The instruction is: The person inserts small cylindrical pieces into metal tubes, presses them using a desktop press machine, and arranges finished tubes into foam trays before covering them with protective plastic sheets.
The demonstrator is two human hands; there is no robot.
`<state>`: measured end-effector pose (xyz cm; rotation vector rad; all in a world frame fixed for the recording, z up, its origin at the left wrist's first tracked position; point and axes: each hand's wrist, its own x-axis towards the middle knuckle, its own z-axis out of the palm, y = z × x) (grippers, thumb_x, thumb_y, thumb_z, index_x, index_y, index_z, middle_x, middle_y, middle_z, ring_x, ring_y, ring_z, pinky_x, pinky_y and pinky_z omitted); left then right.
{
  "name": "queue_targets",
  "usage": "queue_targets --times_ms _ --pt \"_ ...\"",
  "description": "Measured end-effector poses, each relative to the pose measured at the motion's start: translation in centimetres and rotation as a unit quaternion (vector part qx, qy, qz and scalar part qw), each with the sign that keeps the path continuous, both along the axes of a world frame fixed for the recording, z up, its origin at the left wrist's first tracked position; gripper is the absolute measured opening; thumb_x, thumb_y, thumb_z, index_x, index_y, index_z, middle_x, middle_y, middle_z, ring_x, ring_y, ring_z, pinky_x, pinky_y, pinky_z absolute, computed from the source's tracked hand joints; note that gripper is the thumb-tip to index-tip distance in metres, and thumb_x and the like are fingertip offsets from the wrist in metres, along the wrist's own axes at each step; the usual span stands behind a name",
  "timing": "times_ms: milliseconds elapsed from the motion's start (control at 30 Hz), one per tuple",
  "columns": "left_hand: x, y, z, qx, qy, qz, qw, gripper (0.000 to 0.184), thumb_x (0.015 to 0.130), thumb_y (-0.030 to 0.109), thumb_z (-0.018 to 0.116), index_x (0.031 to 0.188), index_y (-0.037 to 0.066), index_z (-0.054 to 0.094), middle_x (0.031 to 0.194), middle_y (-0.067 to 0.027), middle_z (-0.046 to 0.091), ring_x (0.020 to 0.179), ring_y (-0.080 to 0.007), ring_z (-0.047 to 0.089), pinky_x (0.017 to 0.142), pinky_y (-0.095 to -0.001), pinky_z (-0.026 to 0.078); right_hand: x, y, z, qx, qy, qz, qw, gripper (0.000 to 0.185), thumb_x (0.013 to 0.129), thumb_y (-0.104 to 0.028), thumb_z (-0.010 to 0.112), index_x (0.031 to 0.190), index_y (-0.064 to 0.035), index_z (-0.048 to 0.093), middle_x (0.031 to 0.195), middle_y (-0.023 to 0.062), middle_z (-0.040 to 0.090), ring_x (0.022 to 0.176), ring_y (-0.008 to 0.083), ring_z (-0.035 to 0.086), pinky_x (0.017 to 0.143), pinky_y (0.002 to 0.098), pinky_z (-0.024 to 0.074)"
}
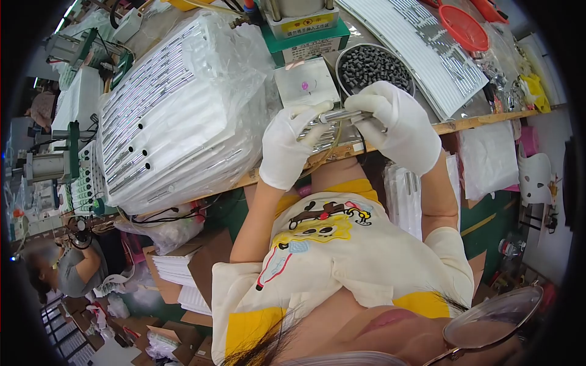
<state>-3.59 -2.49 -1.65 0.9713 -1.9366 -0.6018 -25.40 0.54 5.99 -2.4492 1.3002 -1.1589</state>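
Observation:
Both hands wear white gloves and meet above the table's front edge. My left hand (285, 146) is closed around shiny metal tubes (334, 114), which lie roughly level between the hands. The fingers of my right hand (400, 125) pinch the right end of the metal pieces; glove and fingers hide exactly what is at the fingertips. Just beyond my right hand stands a round bowl (342, 90) full of small black plugs (375, 66). A square metal plate (305, 82) with a pink mark lies behind my left hand.
At left, a plastic-wrapped stack (177, 122) holds long shiny tubes. A green-based press (305, 39) stands at the back. To the right are a ridged white tray (421, 61) with small metal pieces and a red basket (464, 27). Another person (82, 268) sits at far left.

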Motion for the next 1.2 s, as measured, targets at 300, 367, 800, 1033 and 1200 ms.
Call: queue_targets --times_ms 300,367,800,1033,1200 --pt "-0.1 -0.8 -1.5 0.019 -0.06 -0.026 0.998 0.03 0.086 0.008 0.079 0.116 0.004 0.074 0.109 -0.0112 0.073 0.099 -0.0257 0.07 0.09 -0.0328 0.054 1.3 -2.8 -1.1 0.017 0.164 0.018 0.986 0.018 0.087 -0.015 0.072 0.101 -0.0092 0.063 0.088 0.0093 0.06 0.086 0.0302 0.064 0.073 0.0412 0.0541" --pt "-0.5 -1.1 -2.1 0.129 0.026 -0.031 0.991 0.03 0.087 0.013 0.077 0.117 0.011 0.074 0.108 -0.0139 0.07 0.097 -0.0332 0.067 0.084 -0.0391 0.054 1.0 -3.5 -1.6 0.035 0.154 0.026 0.987 0.023 0.087 -0.018 0.073 0.106 -0.0079 0.064 0.092 0.0113 0.063 0.088 0.0315 0.065 0.075 0.0412 0.0544" --pt "-1.1 -9.5 -3.9 0.208 -0.006 0.002 0.978 0.029 0.087 0.017 0.079 0.113 0.006 0.076 0.095 -0.0113 0.077 0.085 -0.022 0.072 0.081 -0.033 0.055 -1.4 -4.6 -7.4 0.162 -0.087 -0.137 0.973 0.037 0.091 -0.021 0.076 0.123 -0.0033 0.067 0.109 0.0161 0.069 0.098 0.0286 0.071 0.083 0.036 0.0568" --pt "-1.3 -9.8 -4.5 0.196 0.0 0.005 0.981 0.025 0.087 0.017 0.077 0.11 0.006 0.077 0.097 -0.0129 0.077 0.087 -0.0236 0.073 0.081 -0.0336 0.054 -2.5 -4.3 -8.3 0.154 -0.101 -0.16 0.97 0.032 0.091 -0.017 0.077 0.119 -0.0035 0.069 0.111 0.0155 0.072 0.096 0.0275 0.073 0.083 0.0345 0.0575" --pt "-1.0 -10.7 -6.5 0.087 -0.076 0.027 0.993 0.025 0.088 0.016 0.076 0.11 0.004 0.076 0.097 -0.0136 0.077 0.088 -0.025 0.073 0.081 -0.0335 0.054 -2.7 -4.5 -8.7 0.145 -0.105 -0.162 0.97 0.03 0.091 -0.016 0.077 0.118 -0.0037 0.07 0.109 0.0151 0.072 0.096 0.0268 0.073 0.082 0.0341 0.0577"
